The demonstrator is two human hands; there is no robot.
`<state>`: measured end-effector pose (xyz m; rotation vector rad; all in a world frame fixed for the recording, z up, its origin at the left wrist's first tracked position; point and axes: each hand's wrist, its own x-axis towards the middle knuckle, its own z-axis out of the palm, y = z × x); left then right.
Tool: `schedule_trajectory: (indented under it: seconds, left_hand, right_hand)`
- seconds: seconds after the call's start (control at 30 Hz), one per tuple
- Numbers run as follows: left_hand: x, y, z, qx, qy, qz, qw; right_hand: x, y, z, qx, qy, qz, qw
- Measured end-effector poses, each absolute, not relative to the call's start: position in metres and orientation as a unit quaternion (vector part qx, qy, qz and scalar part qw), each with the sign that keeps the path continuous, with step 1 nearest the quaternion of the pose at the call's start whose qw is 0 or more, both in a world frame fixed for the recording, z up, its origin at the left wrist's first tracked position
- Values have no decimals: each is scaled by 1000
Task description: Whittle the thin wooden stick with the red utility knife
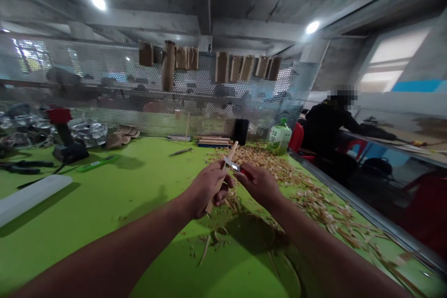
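A perforated metal screen point(195, 102) runs across the far side of a bright green worktop point(70, 237), with a row of brown pouches point(222, 67) hanging along its top. Off to the right, beyond a metal-edged glass panel point(370, 191), a co-worker point(324, 130) in dark clothes sits by a red chair point(296, 136), one arm reaching forward.

On the worktop's far left are a heap of metal parts point(87, 131) and a red-and-black power tool point(64, 137), with black pliers point(24, 166) and a white board point(31, 198) nearer the edge. A green tea bottle point(280, 137) stands at the far edge beside a black phone-like slab point(241, 131), and stacked wooden strips point(213, 142) lie close by. A loose pile of wood shavings point(258, 160) spreads across the right of the worktop.

Above the shavings, the left hand point(207, 190) closes around a pale wooden stick point(232, 152), which slants upward. Just beside it, the right hand point(258, 185) grips a small knife point(233, 165) with a red handle, its bright blade touching the stick.
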<state>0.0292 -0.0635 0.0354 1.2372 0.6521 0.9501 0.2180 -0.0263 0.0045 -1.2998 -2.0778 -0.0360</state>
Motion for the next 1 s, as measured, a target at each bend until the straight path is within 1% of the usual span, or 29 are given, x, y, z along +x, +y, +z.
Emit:
schedule_trajectory:
  seconds: [0.47,0.53,0.63,0.7,0.77,0.87,0.93,1.0]
  left_hand:
    - [30,-67,38,543,261,404,689]
    - [29,-69,37,548,260,401,687]
    - [29,-75,34,574,244,382,682]
    - [30,-78,33,583,233,369,685]
    - [30,-77,33,579,238,372,685]
    - [31,-71,35,569,268,400,666]
    - [31,-68,37,567,284,412,654]
    - [31,-66,38,573,290,410,648]
  right_hand:
    - [230,-17,5,-533,-766,-91,348]
    - [236,-10,6,-547,-749,-75,366]
    - [258,6,10,-601,-687,-14,409]
    - [273,15,13,-622,-662,-13,417]
    - [281,18,14,-616,-648,-19,448]
    - [272,12,11,-568,-654,-22,499]
    - [259,3,8,-532,-689,-11,493]
    - [246,-5,4,-510,-733,0,450]
